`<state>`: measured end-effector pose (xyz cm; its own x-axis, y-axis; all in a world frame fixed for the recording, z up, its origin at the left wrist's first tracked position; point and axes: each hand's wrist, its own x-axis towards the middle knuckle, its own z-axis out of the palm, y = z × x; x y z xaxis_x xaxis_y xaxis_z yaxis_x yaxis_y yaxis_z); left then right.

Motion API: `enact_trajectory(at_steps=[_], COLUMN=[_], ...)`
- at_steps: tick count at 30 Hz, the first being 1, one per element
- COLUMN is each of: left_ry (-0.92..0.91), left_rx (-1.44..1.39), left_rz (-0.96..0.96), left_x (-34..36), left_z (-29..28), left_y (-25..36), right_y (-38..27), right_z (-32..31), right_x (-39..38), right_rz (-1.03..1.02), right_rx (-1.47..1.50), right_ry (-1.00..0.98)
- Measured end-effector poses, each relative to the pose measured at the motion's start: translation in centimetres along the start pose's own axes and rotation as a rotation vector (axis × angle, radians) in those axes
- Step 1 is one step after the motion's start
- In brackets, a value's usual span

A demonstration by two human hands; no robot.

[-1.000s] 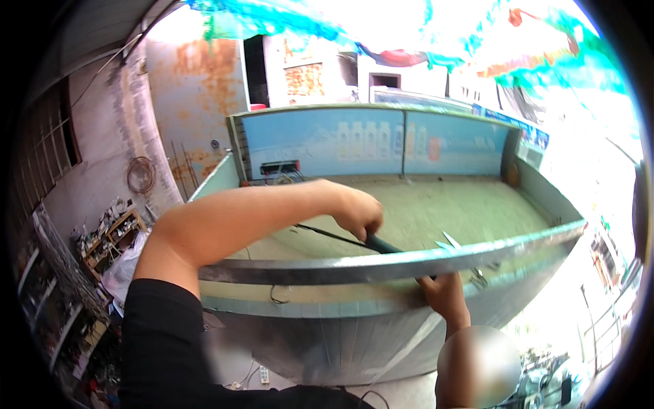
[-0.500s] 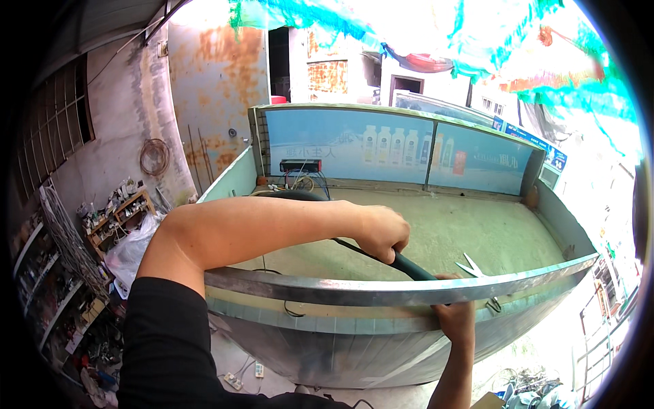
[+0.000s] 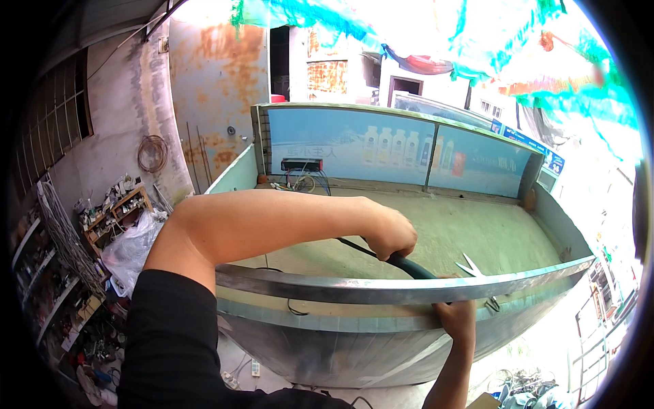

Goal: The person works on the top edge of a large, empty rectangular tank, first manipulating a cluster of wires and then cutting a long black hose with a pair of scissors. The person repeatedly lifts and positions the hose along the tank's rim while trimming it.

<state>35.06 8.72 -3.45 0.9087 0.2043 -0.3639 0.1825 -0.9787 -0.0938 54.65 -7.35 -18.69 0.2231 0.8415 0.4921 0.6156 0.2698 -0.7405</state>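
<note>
My left hand [image 3: 392, 232] is closed around a thick black flexible tube [image 3: 414, 270]. The arm reaches across from the left, over the metal rail [image 3: 327, 289] along the near edge of a large cabinet-like frame. The tube slants down to the right and passes behind this rail. My right hand [image 3: 455, 317] comes up from below, with its fingers wrapped around the tube's lower end; the rail hides part of the grip. Just right of the tube, open scissors [image 3: 470, 266] show their blades above the rail; the rest is hidden.
Inside the frame, a small black box with wires [image 3: 301, 165] sits at the back left, before a blue printed panel [image 3: 327, 140]. A dark wire loop [image 3: 296, 308] and a metal clip [image 3: 492, 304] hang below the rail. Cluttered shelves [image 3: 51, 300] stand left.
My left hand has shifted slightly right and down along the tube, toward my right hand. My right hand stays nearly in place, and both hands keep their hold.
</note>
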Motion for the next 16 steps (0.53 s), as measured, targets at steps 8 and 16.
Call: enact_trajectory(at_steps=[8, 16], left_ry=[0.087, 0.045], left_rx=[-0.012, 0.119], left_rz=[0.034, 0.055], left_x=[1.2, 1.3], left_z=[1.5, 0.3], left_y=[-1.6, -0.5], right_y=[0.6, 0.0], right_z=[0.3, 0.0], right_x=[0.1, -0.1], right_rz=[-0.011, 0.003], right_rx=[-0.008, -0.007], right_ry=[-0.016, -0.006])
